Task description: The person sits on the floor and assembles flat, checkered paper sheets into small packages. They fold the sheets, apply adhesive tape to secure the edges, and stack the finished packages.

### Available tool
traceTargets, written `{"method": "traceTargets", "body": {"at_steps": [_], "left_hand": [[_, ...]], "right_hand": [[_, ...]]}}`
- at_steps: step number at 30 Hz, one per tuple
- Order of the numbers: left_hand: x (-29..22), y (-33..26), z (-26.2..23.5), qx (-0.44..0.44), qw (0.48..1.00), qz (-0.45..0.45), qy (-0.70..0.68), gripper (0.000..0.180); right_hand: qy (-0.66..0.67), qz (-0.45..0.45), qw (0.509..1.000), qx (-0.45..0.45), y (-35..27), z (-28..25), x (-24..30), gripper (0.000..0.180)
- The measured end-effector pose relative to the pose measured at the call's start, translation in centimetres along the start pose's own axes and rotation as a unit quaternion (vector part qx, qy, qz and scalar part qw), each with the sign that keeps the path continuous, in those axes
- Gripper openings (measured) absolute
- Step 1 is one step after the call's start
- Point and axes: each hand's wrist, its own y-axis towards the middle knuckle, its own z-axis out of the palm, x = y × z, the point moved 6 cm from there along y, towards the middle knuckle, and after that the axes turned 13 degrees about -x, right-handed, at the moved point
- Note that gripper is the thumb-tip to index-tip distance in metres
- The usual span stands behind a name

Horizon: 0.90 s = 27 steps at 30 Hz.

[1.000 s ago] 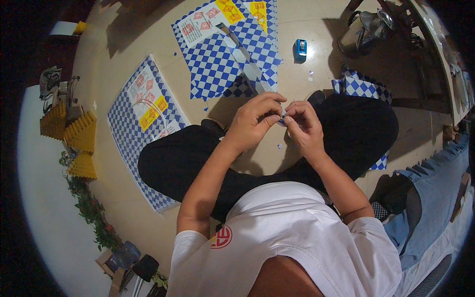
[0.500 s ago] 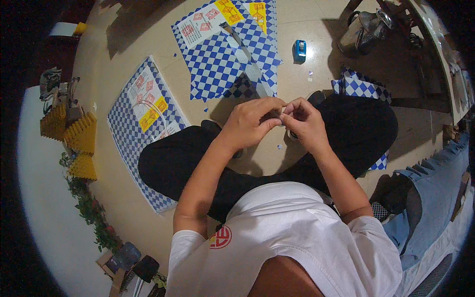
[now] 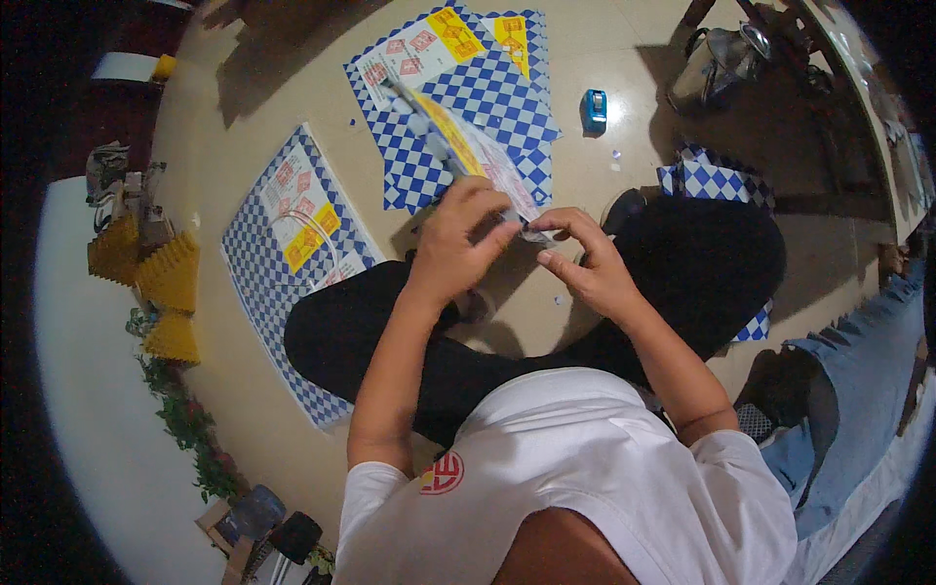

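Note:
A flat paper bag [image 3: 492,168], white and yellow with red print and blue checks along one side, is tilted nearly edge-on in front of me and smeared by motion. My left hand [image 3: 460,239] curls round its near left part, thumb pointing toward the right hand. At the near corner, my right hand [image 3: 593,268] has its index finger over the edge and its thumb just below, loosely closed on the corner. Beyond the hands, more blue-checked flat bags [image 3: 419,146] lie overlapping on the floor. A stack of checked bags with white cord handles [image 3: 283,224] lies to the left.
A small blue tape dispenser-like thing [image 3: 594,112] stands on the tiled floor [image 3: 585,39]. More checked bags [image 3: 717,180] lie beyond my right knee. A metal kettle [image 3: 717,63] is at far right, beside wooden legs. Yellow spiky pieces [image 3: 168,273] and greenery line the left wall.
The bag has turned from a narrow checked edge to show its printed face, its far end swinging left. My hands have moved apart from their close pinch, the left one shifting left and nearer.

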Motion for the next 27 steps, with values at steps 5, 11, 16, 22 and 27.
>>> {"method": "traceTargets", "body": {"at_steps": [5, 11, 16, 22, 27], "left_hand": [[1.8, 0.9, -4.2, -0.178, 0.972, -0.072, -0.136, 0.016], [8.3, -2.7, -5.6, -0.319, 0.853, -0.238, -0.337, 0.013], [11.0, -4.0, -6.4, -0.359, 0.843, -0.249, -0.313, 0.019], [12.4, -5.0, -7.3, -0.370, 0.849, -0.232, -0.297, 0.026], [14.9, -5.4, -6.7, -0.435, 0.803, -0.290, -0.288, 0.020]], "right_hand": [[-0.106, -0.145, 0.984, 0.017, 3.4, 1.8, 2.3, 0.030], [-0.117, -0.140, 0.982, 0.045, 5.5, 5.5, -0.6, 0.024], [-0.103, -0.073, 0.991, 0.044, 6.4, 8.1, -2.5, 0.021], [-0.065, -0.026, 0.995, 0.074, 7.8, 11.1, -3.6, 0.021], [-0.162, -0.099, 0.974, 0.127, 8.6, 12.5, -3.5, 0.019]]}}
